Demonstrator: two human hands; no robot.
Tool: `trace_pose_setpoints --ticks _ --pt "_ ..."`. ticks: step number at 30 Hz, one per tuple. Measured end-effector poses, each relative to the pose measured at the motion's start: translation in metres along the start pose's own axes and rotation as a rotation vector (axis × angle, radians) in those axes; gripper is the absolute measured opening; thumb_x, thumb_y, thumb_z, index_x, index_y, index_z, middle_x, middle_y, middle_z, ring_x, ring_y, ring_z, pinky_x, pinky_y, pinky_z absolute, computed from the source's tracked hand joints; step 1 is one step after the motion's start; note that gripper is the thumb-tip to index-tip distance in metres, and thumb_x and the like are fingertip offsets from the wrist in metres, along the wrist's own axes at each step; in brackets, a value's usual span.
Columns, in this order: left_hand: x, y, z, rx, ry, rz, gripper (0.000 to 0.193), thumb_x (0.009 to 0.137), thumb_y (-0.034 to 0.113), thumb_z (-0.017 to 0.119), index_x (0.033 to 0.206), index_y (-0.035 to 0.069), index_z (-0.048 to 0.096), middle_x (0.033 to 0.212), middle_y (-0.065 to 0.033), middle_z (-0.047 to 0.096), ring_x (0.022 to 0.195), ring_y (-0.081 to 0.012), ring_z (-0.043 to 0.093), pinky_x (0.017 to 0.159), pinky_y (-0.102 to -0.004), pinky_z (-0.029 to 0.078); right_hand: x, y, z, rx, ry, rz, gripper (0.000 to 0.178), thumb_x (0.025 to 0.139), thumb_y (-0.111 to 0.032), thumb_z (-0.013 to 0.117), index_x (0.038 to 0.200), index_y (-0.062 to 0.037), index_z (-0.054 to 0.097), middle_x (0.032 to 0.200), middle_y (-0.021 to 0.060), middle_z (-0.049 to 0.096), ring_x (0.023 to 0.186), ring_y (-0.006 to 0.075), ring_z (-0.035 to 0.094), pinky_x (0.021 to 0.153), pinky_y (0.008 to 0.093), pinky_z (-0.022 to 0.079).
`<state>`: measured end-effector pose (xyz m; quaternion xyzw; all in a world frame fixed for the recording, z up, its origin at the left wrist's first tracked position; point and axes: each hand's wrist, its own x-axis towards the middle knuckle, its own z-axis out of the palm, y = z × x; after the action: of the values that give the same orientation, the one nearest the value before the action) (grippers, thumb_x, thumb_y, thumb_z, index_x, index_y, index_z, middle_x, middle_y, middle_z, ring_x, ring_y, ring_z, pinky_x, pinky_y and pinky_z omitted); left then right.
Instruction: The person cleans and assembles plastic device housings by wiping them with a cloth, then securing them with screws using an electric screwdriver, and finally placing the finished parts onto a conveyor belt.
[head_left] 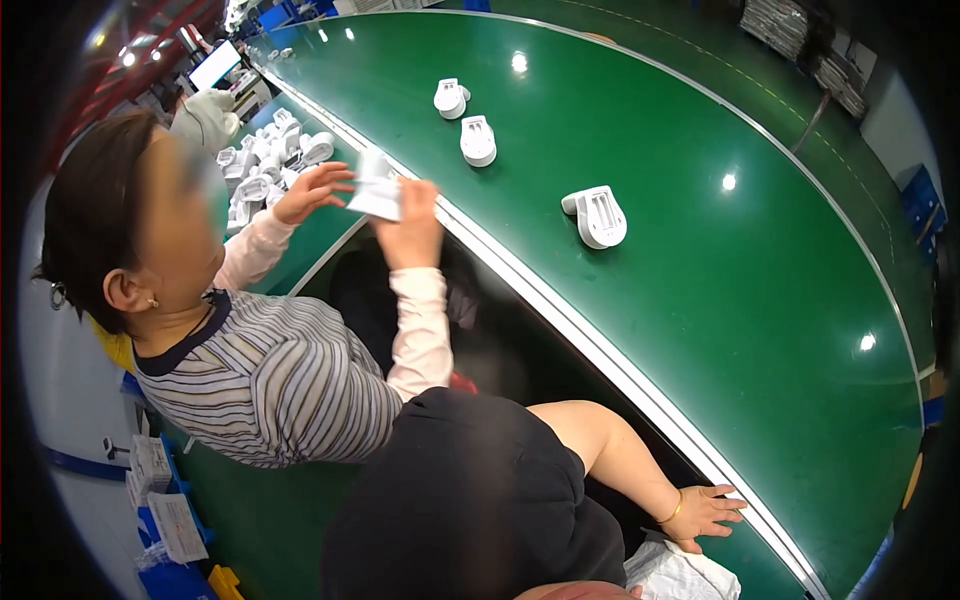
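Note:
My left arm, in a black short sleeve, reaches right across the lower part of the head view. My left hand [705, 515] lies palm down with fingers spread on the light edge strip [600, 350] of the green table, holding nothing. Below it is a crumpled white bag or sheet [685, 575]. A sliver of skin at the lower edge beside the bag may be part of my right hand; its fingers are mostly out of the picture. Several white round-headed plastic housings with open slots, one of them nearest my hand [601, 218], rest on the green surface [720, 330].
At left, a co-worker in a striped top holds a white piece [378, 195] between both hands. Beyond that person's arms is a pile of white parts [265, 165]. Blue bins [170, 525] with papers stand at lower left. A lit screen [214, 66] is at upper left.

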<state>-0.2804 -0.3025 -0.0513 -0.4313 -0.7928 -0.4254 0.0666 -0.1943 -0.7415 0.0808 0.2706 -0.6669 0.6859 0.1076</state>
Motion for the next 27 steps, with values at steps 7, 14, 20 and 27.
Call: trace_pose_setpoints --ticks 7,14,20,27 --pt "-0.003 -0.009 0.004 0.014 -0.011 -0.031 0.077 0.084 0.061 0.051 0.140 0.008 0.051 0.154 -0.0205 0.032 0.149 -0.0392 0.009 0.118 -0.0578 0.006 -0.104 0.001 -0.290 -0.266 0.406 0.007 0.048 0.067 -0.006 0.081 0.110 -0.0049 0.060 0.113 0.0133 0.055 0.107 0.0325 0.052 0.088 0.0425 0.046" --pt "0.001 -0.003 0.014 0.011 0.025 -0.011 0.078 0.083 0.062 0.053 0.138 0.007 0.052 0.153 -0.0201 0.033 0.148 -0.0392 0.012 0.118 -0.0578 0.007 -0.153 -0.135 -0.499 -0.380 0.328 0.435 0.033 0.075 -0.014 0.076 0.102 -0.0040 0.061 0.100 0.0107 0.056 0.094 0.0276 0.052 0.079 0.0389 0.045" --pt "0.004 -0.006 0.013 0.059 0.058 0.020 0.077 0.083 0.062 0.052 0.138 0.007 0.053 0.154 -0.0200 0.033 0.148 -0.0389 0.011 0.118 -0.0577 0.007 -0.158 -0.131 -0.504 -0.457 0.240 0.800 0.025 0.081 -0.021 0.071 0.095 -0.0031 0.061 0.089 0.0085 0.056 0.083 0.0235 0.053 0.071 0.0358 0.044" --pt "0.002 -0.018 0.023 0.195 0.161 0.040 0.075 0.083 0.062 0.051 0.134 0.009 0.056 0.152 -0.0157 0.038 0.149 -0.0361 0.012 0.119 -0.0565 0.000 -0.149 -0.126 -0.503 -0.557 0.157 1.253 0.028 0.089 -0.030 0.066 0.087 -0.0022 0.062 0.076 0.0059 0.057 0.071 0.0186 0.053 0.061 0.0322 0.042"
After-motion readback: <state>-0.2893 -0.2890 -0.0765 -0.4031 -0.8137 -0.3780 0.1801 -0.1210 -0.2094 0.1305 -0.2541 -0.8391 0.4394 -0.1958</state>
